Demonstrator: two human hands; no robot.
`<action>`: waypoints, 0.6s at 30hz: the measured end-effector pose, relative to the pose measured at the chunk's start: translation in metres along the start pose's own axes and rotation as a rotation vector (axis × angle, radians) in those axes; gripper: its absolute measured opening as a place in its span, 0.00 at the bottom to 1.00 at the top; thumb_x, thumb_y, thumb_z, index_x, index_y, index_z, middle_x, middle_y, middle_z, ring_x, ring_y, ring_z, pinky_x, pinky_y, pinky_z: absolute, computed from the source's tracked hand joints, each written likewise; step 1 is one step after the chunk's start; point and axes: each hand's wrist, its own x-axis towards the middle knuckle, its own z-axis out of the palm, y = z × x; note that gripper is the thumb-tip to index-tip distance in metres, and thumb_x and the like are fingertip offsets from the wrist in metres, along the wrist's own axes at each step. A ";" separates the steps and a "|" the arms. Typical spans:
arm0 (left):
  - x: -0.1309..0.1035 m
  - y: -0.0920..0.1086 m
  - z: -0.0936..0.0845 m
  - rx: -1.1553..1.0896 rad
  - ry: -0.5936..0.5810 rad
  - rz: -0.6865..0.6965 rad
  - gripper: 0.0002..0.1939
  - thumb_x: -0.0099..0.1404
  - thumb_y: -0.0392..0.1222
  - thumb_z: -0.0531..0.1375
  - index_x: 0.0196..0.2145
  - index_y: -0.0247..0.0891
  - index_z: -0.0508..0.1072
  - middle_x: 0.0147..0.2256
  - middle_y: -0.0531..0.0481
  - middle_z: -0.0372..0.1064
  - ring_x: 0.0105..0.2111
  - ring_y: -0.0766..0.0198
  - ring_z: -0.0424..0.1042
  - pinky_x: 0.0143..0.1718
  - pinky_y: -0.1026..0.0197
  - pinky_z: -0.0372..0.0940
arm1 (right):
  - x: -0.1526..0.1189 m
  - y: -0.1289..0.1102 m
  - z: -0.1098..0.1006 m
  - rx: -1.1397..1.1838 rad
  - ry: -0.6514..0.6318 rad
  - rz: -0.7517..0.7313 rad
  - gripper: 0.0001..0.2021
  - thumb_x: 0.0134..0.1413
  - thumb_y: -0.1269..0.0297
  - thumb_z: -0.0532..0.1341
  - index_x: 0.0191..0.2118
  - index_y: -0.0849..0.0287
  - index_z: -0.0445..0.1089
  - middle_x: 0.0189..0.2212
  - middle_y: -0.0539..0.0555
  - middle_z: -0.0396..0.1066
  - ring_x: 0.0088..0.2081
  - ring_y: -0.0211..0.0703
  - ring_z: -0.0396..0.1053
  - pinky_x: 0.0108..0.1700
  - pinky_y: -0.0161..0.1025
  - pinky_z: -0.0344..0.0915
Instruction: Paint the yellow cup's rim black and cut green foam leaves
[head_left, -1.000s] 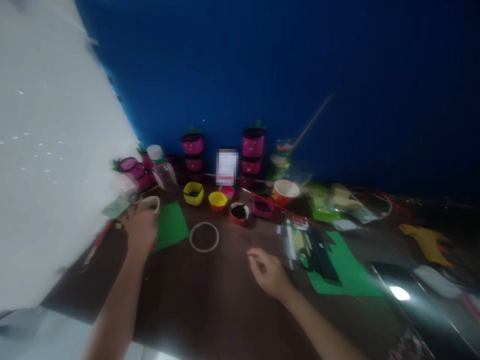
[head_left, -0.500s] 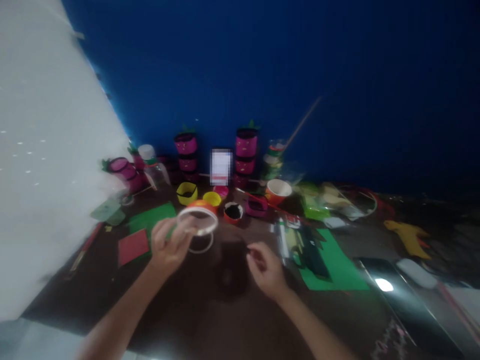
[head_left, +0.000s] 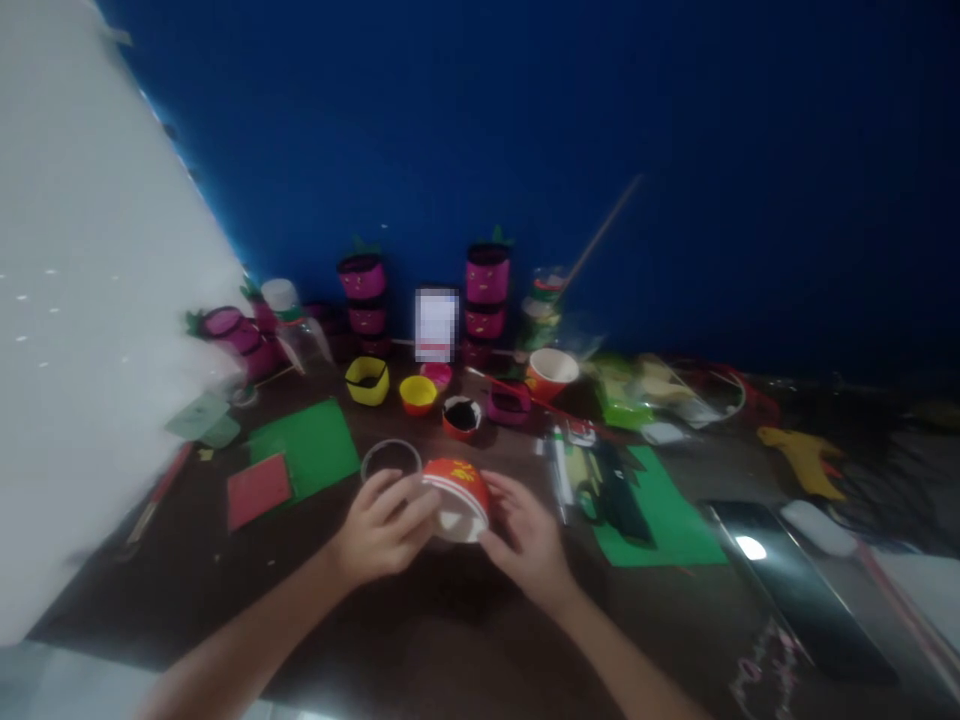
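A red paper cup with a yellow print and a white rim is held over the table at the centre, tipped so that its mouth faces down towards me. My left hand is closed on its left side, fingers on the rim. On the other side my right hand has its thumb at the rim and its fingers curved against the wall. Just behind my left hand lies a clear round ring or lid. Beyond the cup stand a small red cup with a black inside and a yellow-lined cup.
Green sheets lie left and right, the left one with a red square. Pens, a dark phone-like slab and a yellow glue gun are on the right. Stacked magenta pots and a bottle stand behind.
My left hand has brought the paper cup right and nearer to me, turning its mouth downward. My right hand has come up to the cup and taken its right side.
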 end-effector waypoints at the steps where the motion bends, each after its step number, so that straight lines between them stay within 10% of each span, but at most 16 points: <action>1: 0.000 -0.002 -0.002 -0.031 -0.011 0.036 0.04 0.56 0.36 0.62 0.30 0.44 0.71 0.36 0.55 0.73 0.44 0.63 0.66 0.52 0.54 0.59 | 0.000 0.000 0.000 -0.004 0.017 -0.007 0.24 0.48 0.61 0.62 0.51 0.59 0.61 0.45 0.62 0.69 0.45 0.48 0.70 0.47 0.44 0.69; 4: 0.002 -0.008 -0.007 -0.077 -0.018 0.087 0.10 0.54 0.47 0.63 0.33 0.43 0.72 0.37 0.51 0.72 0.44 0.61 0.67 0.51 0.55 0.60 | -0.001 0.002 0.001 -0.027 0.084 0.005 0.21 0.47 0.65 0.62 0.48 0.59 0.62 0.42 0.61 0.70 0.43 0.47 0.71 0.44 0.42 0.71; 7: 0.007 -0.009 -0.009 -0.022 0.030 -0.142 0.21 0.52 0.55 0.63 0.40 0.41 0.72 0.40 0.44 0.71 0.46 0.55 0.66 0.47 0.51 0.62 | -0.003 0.002 0.002 -0.069 0.105 0.003 0.20 0.46 0.66 0.62 0.48 0.60 0.63 0.41 0.61 0.71 0.41 0.46 0.72 0.42 0.41 0.72; 18: 0.001 0.000 0.003 0.092 -0.022 -0.312 0.09 0.61 0.34 0.57 0.37 0.43 0.73 0.40 0.50 0.73 0.45 0.59 0.66 0.48 0.51 0.56 | -0.016 -0.007 0.012 -0.496 0.118 -0.210 0.25 0.42 0.67 0.62 0.51 0.59 0.62 0.43 0.60 0.70 0.41 0.49 0.71 0.42 0.43 0.72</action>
